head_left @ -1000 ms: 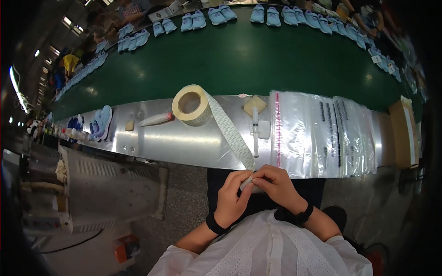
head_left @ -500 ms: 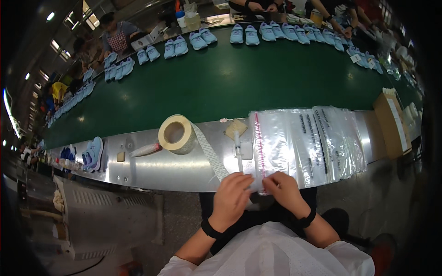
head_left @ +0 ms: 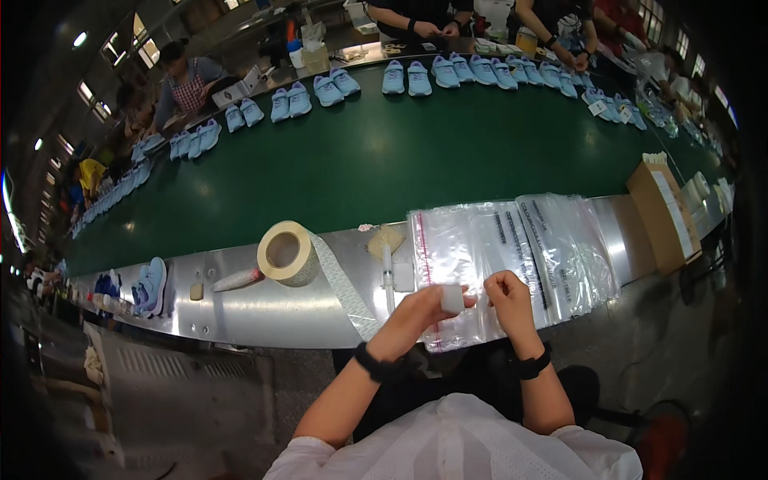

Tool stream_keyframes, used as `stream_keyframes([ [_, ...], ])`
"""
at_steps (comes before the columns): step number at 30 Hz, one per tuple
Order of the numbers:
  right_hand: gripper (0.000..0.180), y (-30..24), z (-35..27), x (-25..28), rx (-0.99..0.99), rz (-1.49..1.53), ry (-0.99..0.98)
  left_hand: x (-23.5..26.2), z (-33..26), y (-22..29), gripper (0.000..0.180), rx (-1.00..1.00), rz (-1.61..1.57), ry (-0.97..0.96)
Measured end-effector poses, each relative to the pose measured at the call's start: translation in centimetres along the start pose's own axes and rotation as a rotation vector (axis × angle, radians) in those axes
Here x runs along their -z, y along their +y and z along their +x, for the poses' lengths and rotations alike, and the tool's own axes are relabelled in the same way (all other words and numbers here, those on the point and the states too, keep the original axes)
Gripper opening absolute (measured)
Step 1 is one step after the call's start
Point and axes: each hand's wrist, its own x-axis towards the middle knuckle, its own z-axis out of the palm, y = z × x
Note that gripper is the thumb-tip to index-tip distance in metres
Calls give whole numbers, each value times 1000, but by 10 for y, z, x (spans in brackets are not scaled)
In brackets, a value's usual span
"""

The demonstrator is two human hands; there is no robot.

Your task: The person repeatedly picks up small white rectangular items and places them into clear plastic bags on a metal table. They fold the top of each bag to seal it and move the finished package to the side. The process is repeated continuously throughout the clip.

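Above the near edge of the clear plastic bags (head_left: pixel 468 228), my left hand (head_left: pixel 412 320) is closed, with a small whitish square piece (head_left: pixel 452 299) at its fingertips. The piece looks like a label, but I cannot make out its face. Just to the right, over the same bags, my right hand (head_left: pixel 512 304) has thumb and forefinger pinched together; whether anything thin is between them is hidden. A roll of labels (head_left: pixel 286 254) stands left of my hands, its loose strip (head_left: pixel 342 288) trailing toward the near edge of the metal bench. A syringe (head_left: pixel 388 276) lies between strip and bags.
Beyond the metal bench (head_left: pixel 232 316) runs a green conveyor belt (head_left: pixel 384 160) with light-blue shoes (head_left: pixel 444 72) along its far side. A cardboard box (head_left: pixel 664 212) stands at right. One shoe (head_left: pixel 150 286) and a wrapped tool (head_left: pixel 238 280) sit at left. People work across the belt.
My left hand has moved right over the bags, and the whitish square now shows at its fingers. My right hand has lifted away from the bags' near left corner. The whole view has shifted slightly.
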Motion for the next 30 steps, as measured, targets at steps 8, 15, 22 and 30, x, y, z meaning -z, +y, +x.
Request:
stream_keyframes([
  [8, 9, -18, 0, 31, 120, -24, 6, 12, 86, -40, 28, 250, -104, 145],
  [15, 37, -24, -19, 13, 423, -520, -211, 14, 82, -20, 39, 384, -491, 51],
  [22, 18, 1, -9, 10, 535, -592, 106, -15, -7, -6, 39, 55, -19, 175],
  [30, 30, -3, 20, 118, -111, 443, 505, -6, 0, -33, 63, 138, 100, 421],
])
